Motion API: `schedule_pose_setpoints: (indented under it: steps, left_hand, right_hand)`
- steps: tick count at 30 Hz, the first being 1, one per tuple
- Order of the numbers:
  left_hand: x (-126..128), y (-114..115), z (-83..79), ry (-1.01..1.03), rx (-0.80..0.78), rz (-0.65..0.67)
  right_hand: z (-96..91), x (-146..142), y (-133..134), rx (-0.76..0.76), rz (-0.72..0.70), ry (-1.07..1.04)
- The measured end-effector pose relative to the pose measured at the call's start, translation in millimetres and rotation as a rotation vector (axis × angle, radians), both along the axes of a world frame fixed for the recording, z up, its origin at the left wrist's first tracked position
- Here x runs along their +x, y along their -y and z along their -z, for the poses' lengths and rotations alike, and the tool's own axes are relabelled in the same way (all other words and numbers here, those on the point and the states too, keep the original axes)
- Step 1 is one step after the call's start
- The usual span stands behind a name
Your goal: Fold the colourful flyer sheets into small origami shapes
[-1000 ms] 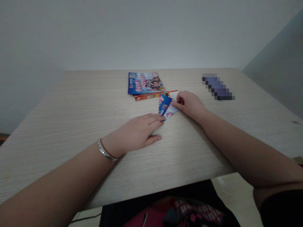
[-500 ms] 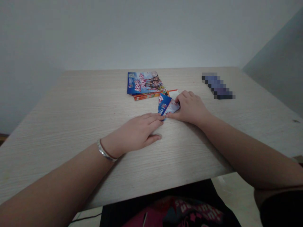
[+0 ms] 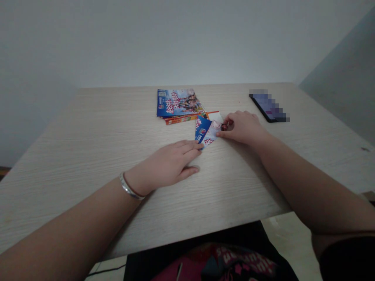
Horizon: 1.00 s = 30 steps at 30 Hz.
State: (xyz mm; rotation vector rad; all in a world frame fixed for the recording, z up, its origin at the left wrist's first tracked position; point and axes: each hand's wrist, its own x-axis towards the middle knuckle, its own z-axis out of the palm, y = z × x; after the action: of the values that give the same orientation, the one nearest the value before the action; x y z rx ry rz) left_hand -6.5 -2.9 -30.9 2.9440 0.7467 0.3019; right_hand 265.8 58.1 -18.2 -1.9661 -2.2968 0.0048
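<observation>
An indoor room — home or office, I can't tell
I'm at a wood-grain table [image 3: 117, 117] by a grey wall [image 3: 187, 43] — pale floor [image 3: 293, 242] below.

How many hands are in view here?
2: the left hand at the near end of the folded paper, and the right hand at its right side. Neither is hidden.

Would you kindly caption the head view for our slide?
Left hand and right hand touch a folded blue and white paper sheet.

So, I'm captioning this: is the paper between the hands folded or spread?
Folded: a diagonal edge cuts across the print on the paper, dividing blue from pale.
</observation>
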Motion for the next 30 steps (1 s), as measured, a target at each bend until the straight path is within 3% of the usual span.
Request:
schedule_pose_setpoints:
  steps: [6,30]
  left_hand:
    - [0,-1,0.0,-0.014,0.019,-0.007]
    - [-1,-2,0.5,0.009,0.008,0.011]
  right_hand:
    - [1.6,10,-10,-0.149,0.066,-0.179]
    - [7.8,39,-28,-0.23,0.095,-0.386]
